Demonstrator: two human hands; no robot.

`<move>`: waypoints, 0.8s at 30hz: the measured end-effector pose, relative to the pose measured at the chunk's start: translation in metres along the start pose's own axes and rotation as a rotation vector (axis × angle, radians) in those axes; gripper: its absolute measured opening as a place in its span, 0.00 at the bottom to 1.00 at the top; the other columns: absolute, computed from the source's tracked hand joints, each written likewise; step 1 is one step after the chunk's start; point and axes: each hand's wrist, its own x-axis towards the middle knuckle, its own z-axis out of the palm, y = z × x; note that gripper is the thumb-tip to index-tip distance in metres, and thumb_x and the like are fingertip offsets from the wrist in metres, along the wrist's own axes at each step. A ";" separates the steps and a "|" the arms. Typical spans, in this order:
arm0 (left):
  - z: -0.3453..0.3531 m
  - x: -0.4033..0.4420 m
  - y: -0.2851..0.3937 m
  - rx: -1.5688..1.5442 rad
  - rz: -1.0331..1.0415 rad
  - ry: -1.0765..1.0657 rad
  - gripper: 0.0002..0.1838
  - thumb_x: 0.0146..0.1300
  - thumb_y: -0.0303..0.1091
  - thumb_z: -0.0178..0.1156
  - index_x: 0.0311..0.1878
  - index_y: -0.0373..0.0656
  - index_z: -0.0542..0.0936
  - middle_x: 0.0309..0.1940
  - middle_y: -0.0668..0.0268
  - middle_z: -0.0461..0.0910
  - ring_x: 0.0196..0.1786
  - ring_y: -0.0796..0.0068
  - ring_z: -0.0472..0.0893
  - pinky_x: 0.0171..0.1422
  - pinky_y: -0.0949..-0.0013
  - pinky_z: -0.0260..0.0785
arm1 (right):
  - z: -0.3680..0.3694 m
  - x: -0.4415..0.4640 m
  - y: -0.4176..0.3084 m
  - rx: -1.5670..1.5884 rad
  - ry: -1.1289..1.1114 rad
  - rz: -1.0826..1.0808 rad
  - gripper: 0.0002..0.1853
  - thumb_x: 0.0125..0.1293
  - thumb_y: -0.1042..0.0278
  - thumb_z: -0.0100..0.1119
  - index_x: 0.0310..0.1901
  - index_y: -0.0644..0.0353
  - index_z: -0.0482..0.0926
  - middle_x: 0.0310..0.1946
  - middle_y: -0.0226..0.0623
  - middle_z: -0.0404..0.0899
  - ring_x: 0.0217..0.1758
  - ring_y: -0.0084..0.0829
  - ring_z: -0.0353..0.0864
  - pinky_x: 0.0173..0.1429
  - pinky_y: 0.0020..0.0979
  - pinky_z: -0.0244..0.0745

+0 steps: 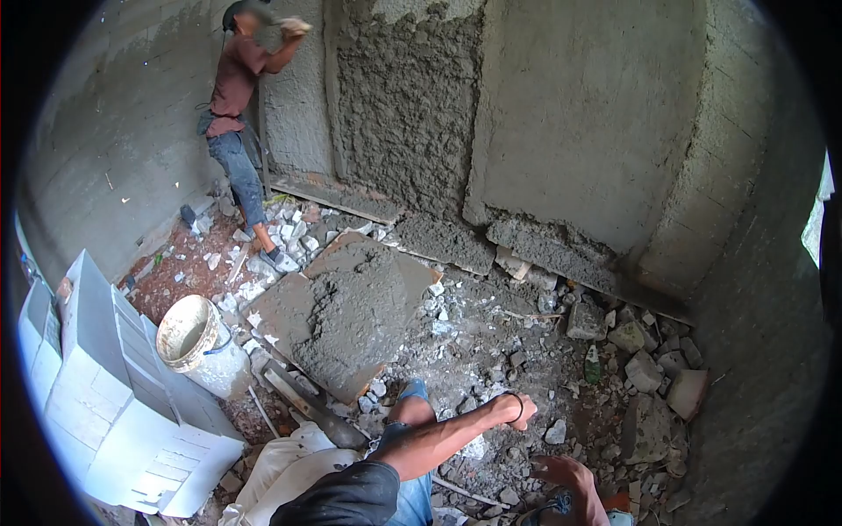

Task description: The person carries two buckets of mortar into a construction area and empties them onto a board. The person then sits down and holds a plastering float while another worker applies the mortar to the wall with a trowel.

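Note:
My left hand [519, 410], with a dark band at the wrist, is held out over the rubble floor, its fingers curled in; whatever they may hold cannot be made out. Lower and to the right, my right hand [566, 473] hangs near my knee with its fingers apart and nothing in it. Neither hand touches the board [412, 280] of wet grey mortar [338, 324], which lies on the ground ahead and to the left. A small white stone [555, 431] lies on the floor between and beyond my hands.
A co-worker [237, 114] stands at the back left with raised hands, facing the wall. A mortar-stained bucket [210, 351] and stacked white blocks [105, 386] are at left. Broken stones [645, 373] line the right side. Wet mortar covers a wall panel [408, 105].

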 end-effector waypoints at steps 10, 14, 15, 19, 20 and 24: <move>-0.007 -0.008 0.002 -0.016 -0.017 -0.004 0.16 0.48 0.38 0.62 0.36 0.36 0.82 0.37 0.51 0.82 0.42 0.57 0.81 0.46 0.60 0.74 | 0.012 -0.015 -0.004 -0.017 0.469 -0.285 0.23 0.59 0.54 0.59 0.53 0.57 0.73 0.50 0.43 0.77 0.49 0.43 0.77 0.55 0.38 0.70; -0.008 -0.007 0.004 -0.016 -0.032 -0.032 0.16 0.48 0.37 0.62 0.37 0.35 0.82 0.38 0.51 0.81 0.43 0.57 0.81 0.46 0.60 0.74 | 0.000 -0.024 -0.011 0.061 0.414 -0.412 0.27 0.54 0.57 0.63 0.53 0.61 0.73 0.49 0.44 0.77 0.52 0.42 0.75 0.57 0.39 0.69; -0.007 -0.006 0.004 -0.022 -0.054 -0.034 0.15 0.48 0.37 0.61 0.37 0.36 0.82 0.38 0.51 0.81 0.44 0.57 0.81 0.46 0.60 0.74 | 0.006 -0.014 -0.001 0.069 0.408 -0.410 0.27 0.54 0.57 0.63 0.53 0.61 0.73 0.49 0.44 0.77 0.52 0.42 0.75 0.57 0.39 0.69; 0.000 -0.001 0.002 -0.018 -0.060 0.001 0.14 0.47 0.34 0.58 0.35 0.36 0.82 0.37 0.52 0.81 0.40 0.57 0.82 0.43 0.60 0.75 | 0.042 0.036 0.066 -0.097 -0.110 0.206 0.25 0.60 0.49 0.55 0.54 0.56 0.73 0.46 0.46 0.78 0.48 0.43 0.77 0.52 0.40 0.71; 0.004 0.002 0.000 -0.046 -0.072 -0.008 0.13 0.45 0.33 0.58 0.33 0.36 0.82 0.35 0.52 0.82 0.39 0.58 0.82 0.41 0.60 0.75 | 0.045 0.039 0.069 -0.101 -0.118 0.193 0.25 0.60 0.48 0.55 0.54 0.55 0.73 0.45 0.46 0.78 0.48 0.43 0.78 0.52 0.40 0.71; 0.013 0.004 -0.007 -0.037 0.012 0.062 0.12 0.42 0.32 0.58 0.31 0.37 0.82 0.30 0.52 0.82 0.35 0.59 0.82 0.37 0.61 0.74 | 0.029 0.038 0.045 -0.047 -0.171 0.256 0.25 0.60 0.48 0.56 0.55 0.54 0.72 0.43 0.45 0.80 0.47 0.43 0.79 0.52 0.40 0.71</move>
